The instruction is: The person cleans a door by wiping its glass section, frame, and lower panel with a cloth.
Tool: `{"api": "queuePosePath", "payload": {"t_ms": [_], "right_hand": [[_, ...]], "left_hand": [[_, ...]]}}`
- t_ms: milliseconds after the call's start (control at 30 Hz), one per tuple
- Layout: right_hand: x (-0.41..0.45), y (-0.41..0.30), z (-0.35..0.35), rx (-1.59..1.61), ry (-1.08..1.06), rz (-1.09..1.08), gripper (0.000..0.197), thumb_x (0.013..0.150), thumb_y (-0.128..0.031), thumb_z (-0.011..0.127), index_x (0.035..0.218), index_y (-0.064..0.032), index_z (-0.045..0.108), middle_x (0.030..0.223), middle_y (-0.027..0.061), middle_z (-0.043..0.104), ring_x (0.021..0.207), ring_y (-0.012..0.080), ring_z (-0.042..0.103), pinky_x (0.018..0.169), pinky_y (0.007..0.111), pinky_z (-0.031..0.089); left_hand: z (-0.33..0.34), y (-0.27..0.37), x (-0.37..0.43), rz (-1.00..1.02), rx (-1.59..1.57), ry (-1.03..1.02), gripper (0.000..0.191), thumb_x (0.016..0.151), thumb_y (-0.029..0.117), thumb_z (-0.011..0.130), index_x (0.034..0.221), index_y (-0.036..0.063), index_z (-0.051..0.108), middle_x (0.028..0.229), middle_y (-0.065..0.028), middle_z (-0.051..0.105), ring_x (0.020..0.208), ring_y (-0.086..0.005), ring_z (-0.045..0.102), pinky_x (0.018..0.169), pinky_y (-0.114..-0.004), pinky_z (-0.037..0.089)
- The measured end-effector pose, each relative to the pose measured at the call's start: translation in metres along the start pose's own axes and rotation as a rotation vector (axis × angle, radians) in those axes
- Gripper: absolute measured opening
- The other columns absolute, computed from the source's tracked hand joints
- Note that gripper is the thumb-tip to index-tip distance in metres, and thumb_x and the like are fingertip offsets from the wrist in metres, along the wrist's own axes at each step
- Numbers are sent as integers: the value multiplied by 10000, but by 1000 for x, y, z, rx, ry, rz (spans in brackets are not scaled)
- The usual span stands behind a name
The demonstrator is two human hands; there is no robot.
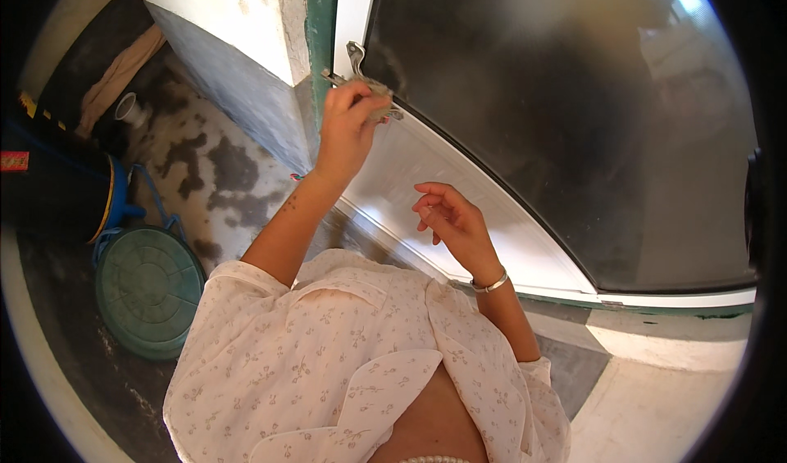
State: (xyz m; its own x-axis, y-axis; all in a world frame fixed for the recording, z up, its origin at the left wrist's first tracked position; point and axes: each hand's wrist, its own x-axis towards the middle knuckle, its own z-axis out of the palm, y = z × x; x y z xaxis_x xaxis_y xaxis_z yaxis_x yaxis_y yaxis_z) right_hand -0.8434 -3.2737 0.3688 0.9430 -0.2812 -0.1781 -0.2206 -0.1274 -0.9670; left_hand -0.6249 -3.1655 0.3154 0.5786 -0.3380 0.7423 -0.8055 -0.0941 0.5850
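Observation:
My left hand [351, 119] is raised to the metal pull handle [355, 57] of a white-framed door. Pinched in its fingers is a crumpled greyish-brown cloth [376, 89], which lies over the middle of the handle and hides it. The handle's upper end shows above the cloth and its lower end below. A small metal latch [332, 77] sticks out at the frame's edge. Lower and to the right, my right hand [452, 220] hangs in front of the white lower door panel [393, 174]. It holds nothing, and its fingers are loosely bent and apart.
A dark panel [553, 143] fills the door's upper part. Left of the green door jamb [316, 45] stands a white and grey wall [240, 51]. On the stained floor are a round green lid [150, 291], a dark container with a blue rim [117, 192] and a white cup [130, 111].

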Motion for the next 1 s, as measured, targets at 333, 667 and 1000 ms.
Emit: {"api": "queuePosePath", "payload": {"t_ms": [333,667,1000], "right_hand": [[-16,16,-12,21,34,2,290,962,-135,595,1246,-80,583,995,16,654,790,92,627,597,221,465],[-29,21,-21,31,54,-31,266,961,-112,588,1224,-75,598,956,31,664,776,101,618,633,234,480],[-28,18,-20,62,84,-93,264,981,-166,598,1232,-86,613,970,17,658,806,85,607,602,198,453]], "left_hand": [[-39,14,50,-119,-91,290,243,811,-29,642,1034,55,689,1000,-89,592,922,-228,585,770,-317,479],[-30,43,56,-82,-151,-60,271,789,-63,656,1032,55,684,947,-73,593,807,-194,598,721,-294,483],[-86,37,83,-16,-228,570,189,855,-44,683,1032,-10,629,991,-48,595,922,-136,566,819,-259,467]]}}
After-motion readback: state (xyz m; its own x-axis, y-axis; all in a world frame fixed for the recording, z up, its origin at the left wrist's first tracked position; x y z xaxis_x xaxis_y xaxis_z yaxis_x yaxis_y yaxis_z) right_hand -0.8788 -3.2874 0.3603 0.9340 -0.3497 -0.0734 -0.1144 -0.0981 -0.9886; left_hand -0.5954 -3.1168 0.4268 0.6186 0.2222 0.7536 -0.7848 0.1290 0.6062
